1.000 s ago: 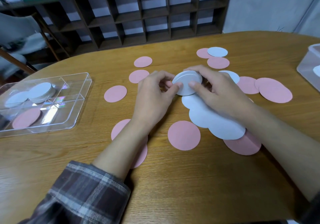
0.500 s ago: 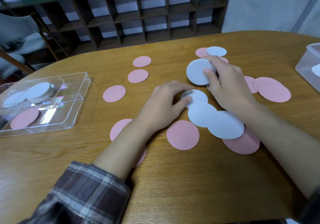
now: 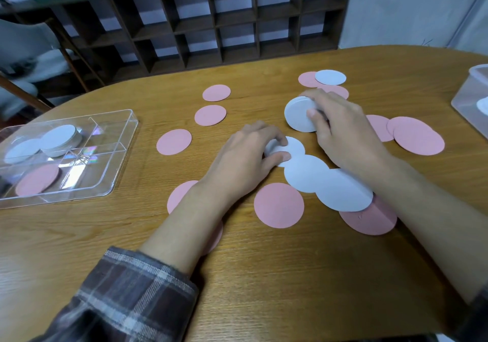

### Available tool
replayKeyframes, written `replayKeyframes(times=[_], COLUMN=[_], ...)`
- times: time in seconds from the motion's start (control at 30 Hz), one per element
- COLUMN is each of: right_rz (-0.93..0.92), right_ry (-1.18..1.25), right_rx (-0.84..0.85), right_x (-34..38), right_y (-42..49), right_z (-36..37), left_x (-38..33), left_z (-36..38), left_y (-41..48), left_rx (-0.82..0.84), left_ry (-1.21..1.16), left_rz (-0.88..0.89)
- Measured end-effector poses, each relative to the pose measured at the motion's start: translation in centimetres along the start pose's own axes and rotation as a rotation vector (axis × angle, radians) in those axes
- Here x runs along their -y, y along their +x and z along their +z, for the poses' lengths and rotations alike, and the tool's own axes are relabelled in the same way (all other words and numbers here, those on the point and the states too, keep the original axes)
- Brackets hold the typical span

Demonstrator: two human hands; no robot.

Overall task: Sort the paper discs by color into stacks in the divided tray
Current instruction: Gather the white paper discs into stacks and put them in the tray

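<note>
Gathering the whites looks like the step in hand. In the head view, the right hand point(image 3: 343, 135), centre right of the frame, grips a thin stack of white paper discs point(image 3: 297, 117) between thumb and curled fingers. The stack is tipped up on edge above the wooden table point(image 3: 264, 275), likely so another disc can be slid against it. At centre, the left hand point(image 3: 245, 162) pinches the rim of a small white paper disc point(image 3: 293, 147) that lies flat, thumb and forefinger curled onto it, probably to lift it. Two larger white discs point(image 3: 306, 175) overlap just below it, and pink paper discs point(image 3: 278, 205) lie scattered around. The clear plastic divided tray point(image 3: 124, 156) sits at the left edge, well apart from both hands. It holds white stacks point(image 3: 62, 138) in its upper part and one pink disc point(image 3: 37, 180) lower down.
</note>
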State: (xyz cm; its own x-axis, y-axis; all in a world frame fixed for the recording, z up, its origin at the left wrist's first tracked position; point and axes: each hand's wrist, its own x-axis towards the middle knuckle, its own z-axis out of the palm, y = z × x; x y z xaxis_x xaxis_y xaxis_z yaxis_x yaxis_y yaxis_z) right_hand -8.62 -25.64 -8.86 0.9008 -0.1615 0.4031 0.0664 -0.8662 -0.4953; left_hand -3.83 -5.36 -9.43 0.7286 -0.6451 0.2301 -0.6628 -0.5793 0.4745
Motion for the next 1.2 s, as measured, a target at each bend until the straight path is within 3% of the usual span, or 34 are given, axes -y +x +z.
replayKeyframes(times=[0.37,0.63,0.93,1.2], right_rz=[0.026,-0.037,-0.080,-0.067], right_ry=[0.061,0.170,0.250,0.141], right_rx=[0.058,0.029,0.125,0.173], right_x=[0.3,0.6,1.4,1.8], right_y=[-0.2,-0.3,-0.8,-0.7], right_z=[0.0,-0.1,-0.2,0.2], left_x=[0.3,-0.3,-0.8,-1.2], left_z=[-1.7,-1.8,-1.2,-0.9], left_y=[0.4,0.5,0.4,0.3], left_rx=[-0.266,-0.344,-0.469,-0.503], left_ry=[-0.286,-0.466,-0.413,-0.359], left_rz=[-0.227,-0.212,-0.243,-0.198])
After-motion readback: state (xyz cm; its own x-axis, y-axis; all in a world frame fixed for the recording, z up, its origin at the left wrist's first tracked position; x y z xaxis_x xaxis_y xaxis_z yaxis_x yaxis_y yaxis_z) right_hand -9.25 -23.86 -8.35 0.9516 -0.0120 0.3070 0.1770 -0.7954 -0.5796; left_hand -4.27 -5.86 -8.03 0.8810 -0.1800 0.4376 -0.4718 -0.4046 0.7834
